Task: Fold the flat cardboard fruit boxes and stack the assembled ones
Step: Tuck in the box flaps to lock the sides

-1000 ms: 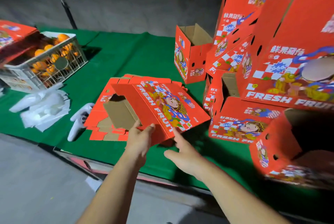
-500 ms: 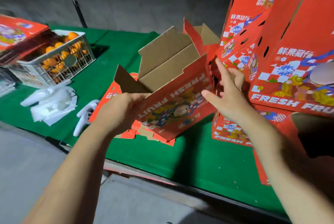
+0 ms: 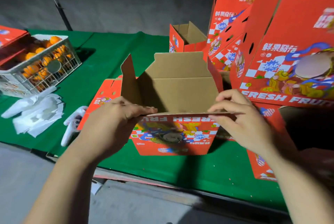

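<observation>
An opened red box (image 3: 173,133) is held above the green table's (image 3: 112,48) near edge: left hand (image 3: 115,115) gripping its left corner, right hand (image 3: 240,115) pinching the near flap. Flat boxes (image 3: 106,95) are partly hidden behind it. Assembled boxes (image 3: 282,46) crowd the right, cut off by the frame.

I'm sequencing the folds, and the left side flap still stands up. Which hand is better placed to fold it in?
Left. The left hand grips the box at its near-left corner, right below the upright side flap. The right hand pinches the near-right edge, across the opening.
</observation>
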The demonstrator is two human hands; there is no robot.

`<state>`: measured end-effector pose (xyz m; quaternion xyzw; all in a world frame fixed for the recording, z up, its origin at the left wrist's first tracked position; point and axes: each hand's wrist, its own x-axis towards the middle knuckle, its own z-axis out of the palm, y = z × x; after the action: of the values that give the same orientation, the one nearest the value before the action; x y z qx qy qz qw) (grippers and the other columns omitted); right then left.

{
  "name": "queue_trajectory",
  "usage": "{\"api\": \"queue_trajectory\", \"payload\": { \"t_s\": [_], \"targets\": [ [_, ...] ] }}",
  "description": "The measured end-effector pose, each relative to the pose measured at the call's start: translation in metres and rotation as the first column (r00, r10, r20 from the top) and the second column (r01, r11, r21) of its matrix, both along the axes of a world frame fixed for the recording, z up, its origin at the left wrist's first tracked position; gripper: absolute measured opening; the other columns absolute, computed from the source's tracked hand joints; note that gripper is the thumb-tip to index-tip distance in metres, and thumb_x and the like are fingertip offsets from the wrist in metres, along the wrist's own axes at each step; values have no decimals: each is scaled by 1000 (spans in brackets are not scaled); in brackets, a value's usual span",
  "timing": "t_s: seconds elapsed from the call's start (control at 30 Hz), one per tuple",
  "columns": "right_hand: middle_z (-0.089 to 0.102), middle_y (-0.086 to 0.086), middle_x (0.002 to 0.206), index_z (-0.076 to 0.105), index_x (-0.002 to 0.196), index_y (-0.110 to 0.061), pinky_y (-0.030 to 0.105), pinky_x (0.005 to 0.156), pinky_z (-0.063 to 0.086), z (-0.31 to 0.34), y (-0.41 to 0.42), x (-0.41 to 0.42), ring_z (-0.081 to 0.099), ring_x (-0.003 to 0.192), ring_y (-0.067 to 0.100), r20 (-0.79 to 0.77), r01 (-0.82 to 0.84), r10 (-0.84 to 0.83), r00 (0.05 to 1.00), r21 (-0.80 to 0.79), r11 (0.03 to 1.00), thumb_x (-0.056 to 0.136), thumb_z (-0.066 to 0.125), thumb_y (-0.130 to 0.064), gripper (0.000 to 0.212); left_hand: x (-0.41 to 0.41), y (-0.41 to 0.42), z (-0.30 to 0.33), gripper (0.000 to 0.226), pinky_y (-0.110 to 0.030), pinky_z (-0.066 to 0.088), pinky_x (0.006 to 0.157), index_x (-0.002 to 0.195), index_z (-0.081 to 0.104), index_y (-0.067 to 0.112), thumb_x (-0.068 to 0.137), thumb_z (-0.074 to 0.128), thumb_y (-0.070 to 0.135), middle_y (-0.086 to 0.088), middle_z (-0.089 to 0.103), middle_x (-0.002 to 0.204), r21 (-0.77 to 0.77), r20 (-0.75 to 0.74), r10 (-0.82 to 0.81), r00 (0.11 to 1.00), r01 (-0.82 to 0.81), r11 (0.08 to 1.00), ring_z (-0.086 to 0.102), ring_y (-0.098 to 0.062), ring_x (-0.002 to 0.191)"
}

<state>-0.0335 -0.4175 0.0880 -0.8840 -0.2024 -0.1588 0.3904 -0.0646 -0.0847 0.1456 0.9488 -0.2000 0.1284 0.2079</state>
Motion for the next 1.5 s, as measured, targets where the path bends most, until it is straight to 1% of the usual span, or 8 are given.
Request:
{"api": "queue_trajectory", "payload": {
  "t_s": [0.43, 0.63, 0.8, 1.03, 1.17, 1.3, 1.4, 1.5],
  "targets": [
    [60, -20, 131, 65, 120, -38, 44, 87, 56, -26, -24, -58, 66, 112, 12, -40, -97, 93, 995, -85, 992, 100, 56, -24, 26, -16, -3, -12, 30, -44, 56, 69, 115, 77, 41, 90, 72, 26, 19, 71, 90, 80, 25, 5, 1000, -7, 997, 68, -21, 88],
    [59, -18, 102, 74, 112, -33, 39, 74, 51, -33, -19, -61, 65, 91, 9, -19, 33, -34, 999, -63, 997, 99, 59, -31, 20, 4, -1, -42, 71, -32, 47, 108, 132, 62, 23, 70, 91, 3, 7, 66, 128, -386, -28, 139, 990, -139, 912, 60, -6, 123],
    [57, -20, 95, 68, 104, -35, 30, 69, 48, -29, -21, -69, 62, 83, 5, 87, 61, -56, 995, -58, 996, 104, 49, -49, 23, 12, 1, -59, 90, -40, 50, 109, 149, 34, 26, 78, 88, 11, -10, 60, 142, -827, -39, -168, 985, 63, 559, 58, -25, 131],
    [58, -23, 101, 63, 94, -34, 15, 81, 44, -51, -44, -74, 60, 96, -6, 27, 219, -219, 975, -13, 976, 98, 53, -49, 19, 12, -18, -94, 37, -29, 31, 112, 110, 66, 26, 83, 79, 49, 29, 48, 147, -435, -75, -18, 997, -17, 900, 45, -22, 140],
    [56, -26, 124, 71, 108, -18, 6, 98, 35, -52, -48, -72, 56, 113, -7, -6, 306, -306, 952, -20, 952, 94, 53, -51, 40, 15, -17, -94, 44, -42, 27, 111, 85, 67, 18, 80, 77, 61, -8, 31, 167, -305, -229, 21, 973, -93, 948, 33, -25, 146],
    [47, -25, 141, 58, 139, -15, 7, 106, 30, -40, -51, -72, 49, 122, 4, 5, 308, -308, 951, -58, 950, 90, 59, -52, 61, 23, -8, -72, 48, -41, 37, 104, 121, 56, 60, 77, 55, 80, 11, 56, 143, -82, -366, 17, 930, -51, 995, 46, -14, 116],
    [50, -27, 139, 70, 124, -14, 16, 109, 34, -39, -50, -75, 53, 122, 15, 52, 321, -318, 947, -62, 945, 91, 63, -41, 43, 22, -13, -74, 57, -41, 41, 102, 131, 56, 52, 80, 53, 79, 15, 62, 112, -117, -357, -8, 934, -36, 992, 50, -15, 116],
    [58, -7, 129, 67, 113, -24, 25, 112, 35, -35, -44, -75, 54, 118, 26, 221, 353, -334, 916, -48, 935, 95, 54, -37, 25, 14, -26, -81, 49, -18, 30, 101, 122, 41, 71, 77, 57, 83, 37, 48, 116, -339, -295, -44, 954, -62, 939, 36, -1, 116]
  ]
}}
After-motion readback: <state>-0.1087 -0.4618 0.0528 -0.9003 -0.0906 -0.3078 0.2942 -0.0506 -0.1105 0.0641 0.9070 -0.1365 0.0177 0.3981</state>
